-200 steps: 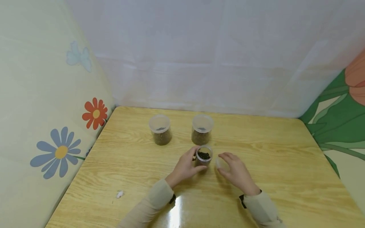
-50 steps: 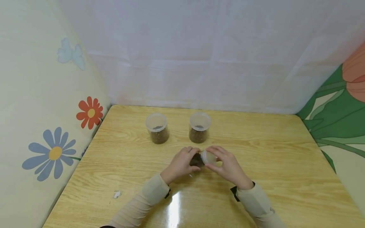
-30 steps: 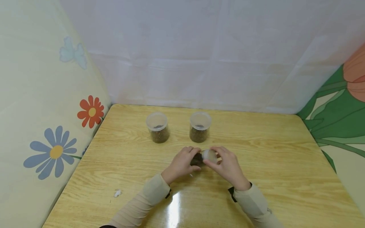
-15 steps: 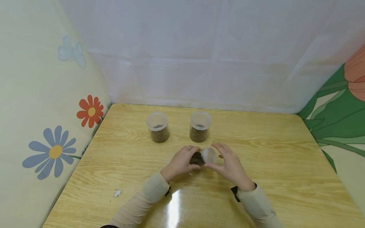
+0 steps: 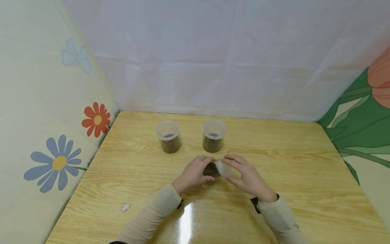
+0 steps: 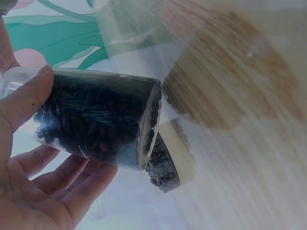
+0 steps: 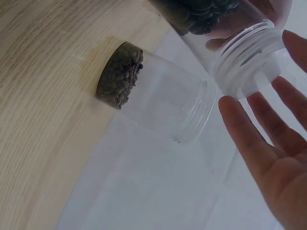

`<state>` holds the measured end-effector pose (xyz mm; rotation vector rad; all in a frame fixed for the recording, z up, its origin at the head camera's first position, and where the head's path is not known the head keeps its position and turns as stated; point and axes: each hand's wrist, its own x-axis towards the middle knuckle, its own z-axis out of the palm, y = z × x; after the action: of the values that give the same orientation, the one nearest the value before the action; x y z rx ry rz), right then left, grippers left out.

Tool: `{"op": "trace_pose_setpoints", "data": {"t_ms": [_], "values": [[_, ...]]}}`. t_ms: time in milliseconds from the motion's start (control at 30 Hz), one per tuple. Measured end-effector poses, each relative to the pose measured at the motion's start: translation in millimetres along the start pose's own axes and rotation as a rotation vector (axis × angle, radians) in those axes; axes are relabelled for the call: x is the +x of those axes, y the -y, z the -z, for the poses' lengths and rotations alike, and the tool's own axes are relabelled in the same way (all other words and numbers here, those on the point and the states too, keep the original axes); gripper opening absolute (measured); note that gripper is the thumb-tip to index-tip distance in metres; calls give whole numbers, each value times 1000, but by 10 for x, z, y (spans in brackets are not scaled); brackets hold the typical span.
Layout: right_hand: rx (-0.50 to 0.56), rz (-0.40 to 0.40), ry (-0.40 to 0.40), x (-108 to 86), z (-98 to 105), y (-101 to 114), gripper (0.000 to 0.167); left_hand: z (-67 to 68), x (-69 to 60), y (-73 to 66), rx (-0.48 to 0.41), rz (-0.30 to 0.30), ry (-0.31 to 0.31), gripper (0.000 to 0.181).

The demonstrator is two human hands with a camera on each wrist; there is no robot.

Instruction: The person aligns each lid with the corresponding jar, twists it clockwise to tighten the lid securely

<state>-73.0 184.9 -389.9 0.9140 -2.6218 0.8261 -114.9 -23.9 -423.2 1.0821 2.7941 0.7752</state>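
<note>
My left hand (image 5: pixel 192 174) grips a clear jar (image 5: pixel 211 170) of dark beans, fingers and thumb around its body. The jar is tilted, its mouth end turned to the right. In the left wrist view the beans (image 6: pixel 96 115) lie behind the jar's clear wall. A translucent lid (image 5: pixel 224 168) covers the mouth end. My right hand (image 5: pixel 250 178) has its fingertips and thumb around the lid's rim; the right wrist view shows the fingers (image 7: pixel 244 136) bent at the lid's edge. How firmly they press cannot be seen.
Two more lidded clear jars stand upright behind the hands, a left one (image 5: pixel 169 137) and a right one (image 5: pixel 214 136), each partly filled with brown grains or beans. A small white patch (image 5: pixel 125 207) marks the wooden table (image 5: pixel 289 162). A white cloth (image 5: pixel 195 67) hangs behind.
Earlier the jar stood uncovered, with the lid apart in my right hand. Now the lid is on the tilted jar. My right fingers have loosened and closed around its rim again; the left hand stays put.
</note>
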Motion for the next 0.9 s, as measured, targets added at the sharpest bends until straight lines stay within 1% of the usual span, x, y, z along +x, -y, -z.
{"op": "trace_pose_setpoints", "data": {"t_ms": [133,367,667,900], "values": [[-7,-13,11,9,8,16,56,-3,0,2,4,-1,2,63],[-29,-6,6,34,6,29,54,-16,-6,20,7,-14,-4,63],[-34,-66,22,51,16,56,51,-18,-19,7,29,-39,-23,64],[-67,-87,5,47,0,67,50,-41,-29,-2,43,-32,-26,63]]}}
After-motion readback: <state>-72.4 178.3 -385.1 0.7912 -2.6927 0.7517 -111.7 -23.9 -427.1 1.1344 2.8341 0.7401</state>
